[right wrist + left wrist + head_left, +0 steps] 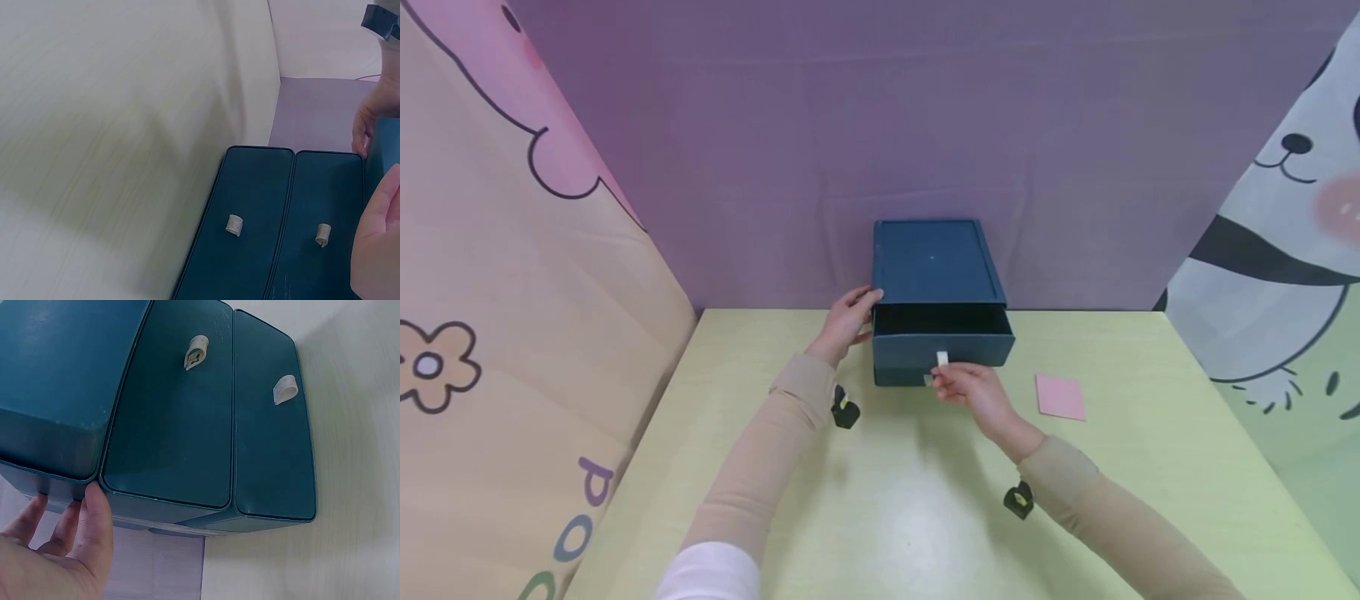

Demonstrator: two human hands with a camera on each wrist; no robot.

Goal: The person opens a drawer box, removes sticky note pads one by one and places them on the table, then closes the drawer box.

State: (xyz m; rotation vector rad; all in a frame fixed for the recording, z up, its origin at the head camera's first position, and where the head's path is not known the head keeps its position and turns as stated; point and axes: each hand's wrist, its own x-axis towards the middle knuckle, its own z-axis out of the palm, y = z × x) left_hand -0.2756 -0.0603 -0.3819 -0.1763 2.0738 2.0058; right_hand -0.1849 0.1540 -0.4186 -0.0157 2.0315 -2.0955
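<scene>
A dark blue drawer cabinet (936, 262) stands against the back of the table. Its top drawer (902, 346) is partly pulled out, with a dark opening behind its front. My right hand (973, 392) pinches the white pull tab (942, 358) on that drawer's front. At the cabinet's left side, my left hand (847, 323) rests with extended fingers against the wall near the front edge. In the left wrist view, the fingertips of the left hand (69, 544) touch the side by the top drawer. The middle drawer (169, 425) and bottom drawer (272, 437) are closed, each with a pale loop tab.
A pink square of paper (1060, 397) lies on the table to the right of the cabinet. A purple cloth (850, 150) hangs behind. Printed cartoon panels (497, 250) rise along both sides of the pale table (895, 517).
</scene>
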